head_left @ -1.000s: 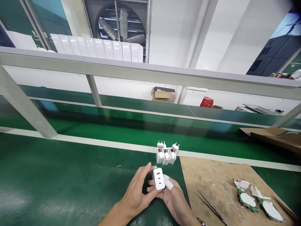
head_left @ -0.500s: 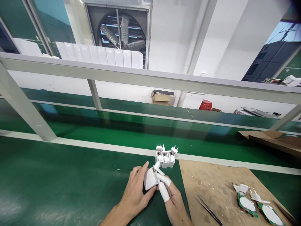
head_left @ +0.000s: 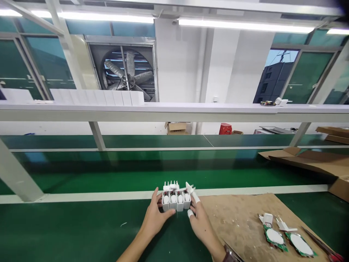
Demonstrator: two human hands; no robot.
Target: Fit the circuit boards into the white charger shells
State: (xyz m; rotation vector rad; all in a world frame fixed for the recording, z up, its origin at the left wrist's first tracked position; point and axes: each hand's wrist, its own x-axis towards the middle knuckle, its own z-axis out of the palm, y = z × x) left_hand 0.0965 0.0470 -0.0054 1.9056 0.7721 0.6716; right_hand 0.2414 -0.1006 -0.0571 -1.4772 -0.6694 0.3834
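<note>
Charger housings (head_left: 180, 206) are now standing four in a row on the desk (head_left: 81, 229), at six o'clock: the one held before is joining the three. Left hand (head_left: 153, 217) and right hand (head_left: 201, 220) are gripping both ends with closed fingers (head_left: 195, 197).

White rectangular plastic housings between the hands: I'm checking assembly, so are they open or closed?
Open: the white rectangular plastic housings show rounded white parts at their uncovered ends.

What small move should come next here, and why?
Probably a light nudge to straighten the row: the left hand and right hand flank four white housings side by side on the green bench, their fronts looking slightly uneven.
</note>
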